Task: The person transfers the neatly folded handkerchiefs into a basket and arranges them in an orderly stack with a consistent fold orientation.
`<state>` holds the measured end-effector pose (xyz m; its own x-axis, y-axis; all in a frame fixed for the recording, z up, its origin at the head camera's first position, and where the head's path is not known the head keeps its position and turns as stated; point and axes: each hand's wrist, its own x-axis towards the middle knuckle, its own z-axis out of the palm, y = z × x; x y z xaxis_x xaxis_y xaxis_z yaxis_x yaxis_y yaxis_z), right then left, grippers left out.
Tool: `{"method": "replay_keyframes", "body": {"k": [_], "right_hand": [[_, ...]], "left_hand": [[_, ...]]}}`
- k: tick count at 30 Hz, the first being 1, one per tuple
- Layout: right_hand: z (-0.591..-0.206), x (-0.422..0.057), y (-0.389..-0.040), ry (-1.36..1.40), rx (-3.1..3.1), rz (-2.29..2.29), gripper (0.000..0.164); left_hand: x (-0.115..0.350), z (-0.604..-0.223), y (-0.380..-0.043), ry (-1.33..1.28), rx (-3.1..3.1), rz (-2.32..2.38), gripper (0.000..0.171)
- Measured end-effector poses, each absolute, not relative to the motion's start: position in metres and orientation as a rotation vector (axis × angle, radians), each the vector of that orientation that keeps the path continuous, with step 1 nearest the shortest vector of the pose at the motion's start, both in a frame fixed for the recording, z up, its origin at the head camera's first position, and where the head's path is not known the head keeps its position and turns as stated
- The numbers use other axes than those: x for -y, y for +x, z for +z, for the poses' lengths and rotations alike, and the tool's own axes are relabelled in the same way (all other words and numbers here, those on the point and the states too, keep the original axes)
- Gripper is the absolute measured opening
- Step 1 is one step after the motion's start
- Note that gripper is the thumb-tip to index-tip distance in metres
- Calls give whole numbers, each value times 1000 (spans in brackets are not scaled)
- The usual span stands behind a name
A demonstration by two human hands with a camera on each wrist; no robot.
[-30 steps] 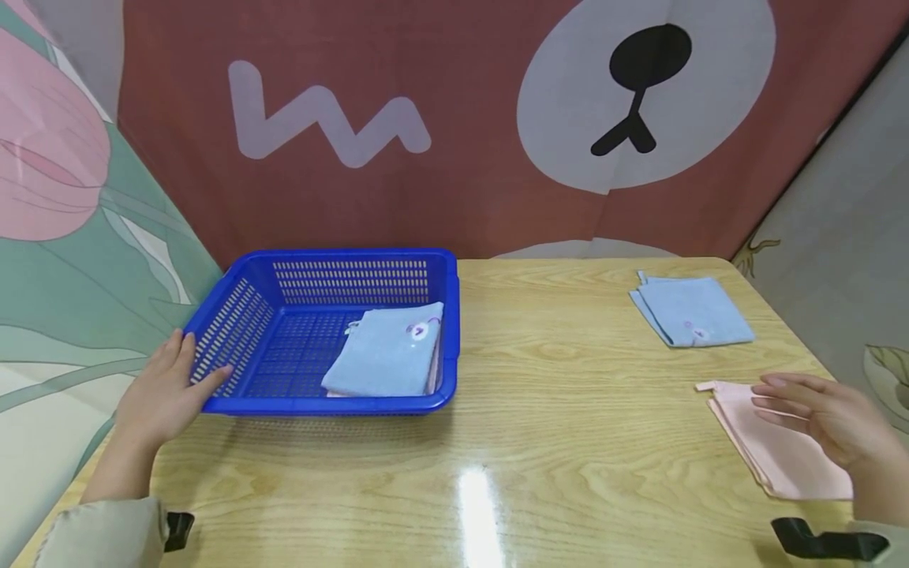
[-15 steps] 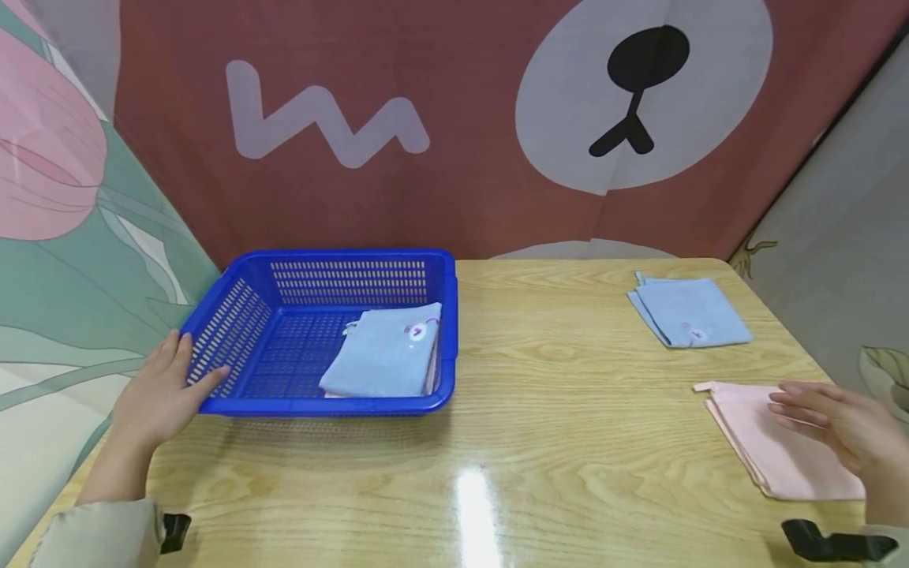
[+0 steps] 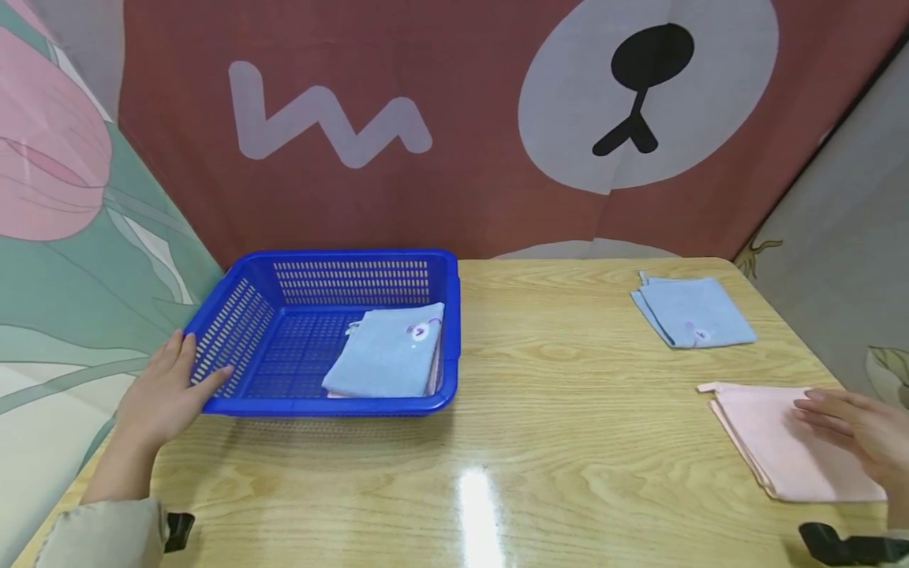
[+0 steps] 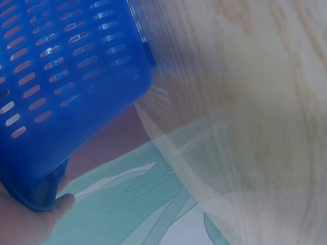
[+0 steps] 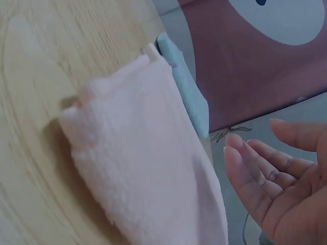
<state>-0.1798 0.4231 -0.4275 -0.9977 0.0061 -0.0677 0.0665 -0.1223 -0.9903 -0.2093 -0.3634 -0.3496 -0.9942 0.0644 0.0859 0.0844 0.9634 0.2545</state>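
On the left of the table, my left hand (image 3: 158,394) grips the left rim of a blue plastic basket (image 3: 319,406), thumb over the inner side. The left wrist view shows the basket's slotted wall (image 4: 102,76) with part of the hand at its rim. Inside the basket, at its right end, a folded light-blue towel (image 3: 379,359) with a small bear design lies over something pink. My right hand (image 3: 862,434) hovers over the right part of a folded pink towel (image 3: 767,446), fingers loosely bent and holding nothing. Its palm shows beside the towel in the right wrist view.
Another folded light-blue towel (image 3: 699,312) lies behind the pink one, near the table's right edge. The wooden table (image 3: 554,442) backs onto a brown cloth (image 3: 461,181) with a bear face. Patterned cloths hang at the left and right sides.
My right hand has drifted to the right across the pink towel, uncovering more of it. The left hand, the basket and the towels stay where they were.
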Motion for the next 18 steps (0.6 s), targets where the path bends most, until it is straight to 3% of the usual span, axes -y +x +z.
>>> {"method": "replay_keyframes", "body": {"k": [10,18], "right_hand": [[-444,-445,-181,246,-2235,-2293,27],[-451,-458,-183,444,-2511,-1991,25]], "left_hand": [[363,-348,-210,-118,3037,-397,77],[362,-348,-210,-124,3036,-392,77]]}}
